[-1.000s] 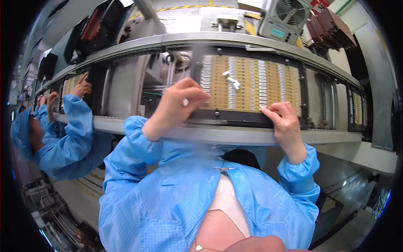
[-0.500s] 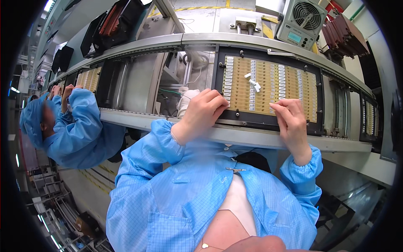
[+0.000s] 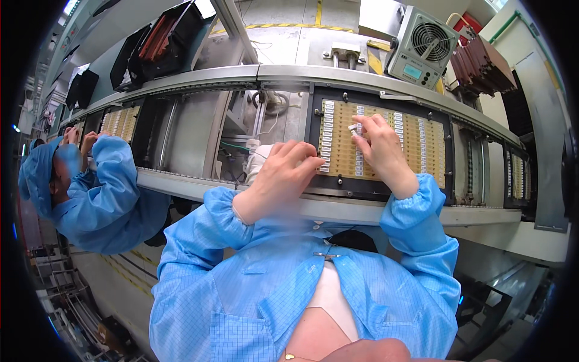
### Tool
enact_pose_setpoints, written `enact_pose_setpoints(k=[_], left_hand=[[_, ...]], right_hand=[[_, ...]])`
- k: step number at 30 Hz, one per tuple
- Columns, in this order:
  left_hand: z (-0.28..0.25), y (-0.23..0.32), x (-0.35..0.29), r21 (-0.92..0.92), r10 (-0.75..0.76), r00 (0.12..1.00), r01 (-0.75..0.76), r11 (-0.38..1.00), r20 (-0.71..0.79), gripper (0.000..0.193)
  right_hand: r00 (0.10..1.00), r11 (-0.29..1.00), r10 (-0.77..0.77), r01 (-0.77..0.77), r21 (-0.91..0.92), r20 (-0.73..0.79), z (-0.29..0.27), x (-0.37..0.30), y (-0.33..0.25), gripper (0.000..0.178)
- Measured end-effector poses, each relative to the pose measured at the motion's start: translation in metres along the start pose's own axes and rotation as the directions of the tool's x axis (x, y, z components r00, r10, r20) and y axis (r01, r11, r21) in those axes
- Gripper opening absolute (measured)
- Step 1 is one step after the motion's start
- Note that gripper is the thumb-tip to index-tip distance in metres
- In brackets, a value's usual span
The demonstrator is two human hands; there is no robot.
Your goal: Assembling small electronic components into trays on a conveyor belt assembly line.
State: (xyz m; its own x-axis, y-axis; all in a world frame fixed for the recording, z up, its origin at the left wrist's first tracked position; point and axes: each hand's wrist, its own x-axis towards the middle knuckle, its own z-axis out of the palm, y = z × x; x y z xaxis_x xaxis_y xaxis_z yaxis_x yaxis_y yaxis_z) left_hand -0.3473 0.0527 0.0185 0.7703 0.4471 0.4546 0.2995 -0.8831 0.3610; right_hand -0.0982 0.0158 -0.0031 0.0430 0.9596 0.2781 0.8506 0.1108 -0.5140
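A yellow-brown circuit board panel (image 3: 344,145) with columns of small white parts lies in a black frame (image 3: 386,192) on the rail line before me. My right hand (image 3: 384,151) is over the panel's middle, thumb and forefinger closed on a small white block (image 3: 353,129). Its fingers hide other parts of the panel. At the panel's near left corner, my left hand (image 3: 280,178) has thumb and forefinger pinched together, by the lowest white parts of the left column. Whatever may be between those fingertips is too small to make out.
Metal conveyor rails (image 3: 344,211) run along the near and far sides. A grey fan unit (image 3: 420,51) and a stack of brown boards (image 3: 482,63) stand beyond at right. At left, another person in blue (image 3: 99,187) works on a similar panel.
My right hand has moved left and away from me, from the panel's near edge to the loose white blocks at its middle. My left hand stays at the corner.
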Motion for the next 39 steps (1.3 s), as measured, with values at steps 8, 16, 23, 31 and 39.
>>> enact_pose_setpoints(k=[8, 16, 23, 31, 39], left_hand=[[-0.012, -0.024, 0.022, -0.231, -0.027, 0.996, 0.005, 0.973, -0.090, 0.017], [0.015, -0.035, 0.054, -0.684, -0.402, 0.883, 0.450, 0.574, 0.243, 0.018], [0.027, -0.032, 0.075, -0.784, -0.350, 0.703, 0.582, -0.218, 0.619, 0.047], [0.008, -0.045, 0.076, -0.766, -0.432, 0.634, 0.558, -0.319, 0.641, 0.043], [0.009, -0.060, 0.066, -0.809, -0.368, 0.721, 0.523, -0.267, 0.587, 0.040]], right_hand=[[0.986, 0.996, -0.028, 0.042, -0.081, 0.166, -0.006, 0.021, -0.017, 0.017], [0.983, 0.998, 0.050, -0.055, 0.023, 0.177, -0.018, 0.020, -0.027, 0.015], [0.998, 0.873, 0.051, -0.066, 0.484, 0.045, -0.034, 0.019, -0.055, 0.017], [0.992, 0.999, 0.003, -0.010, 0.053, 0.123, -0.021, -0.003, -0.022, 0.020], [0.990, 0.980, 0.102, -0.117, 0.164, 0.097, -0.009, 0.009, -0.037, 0.021]])
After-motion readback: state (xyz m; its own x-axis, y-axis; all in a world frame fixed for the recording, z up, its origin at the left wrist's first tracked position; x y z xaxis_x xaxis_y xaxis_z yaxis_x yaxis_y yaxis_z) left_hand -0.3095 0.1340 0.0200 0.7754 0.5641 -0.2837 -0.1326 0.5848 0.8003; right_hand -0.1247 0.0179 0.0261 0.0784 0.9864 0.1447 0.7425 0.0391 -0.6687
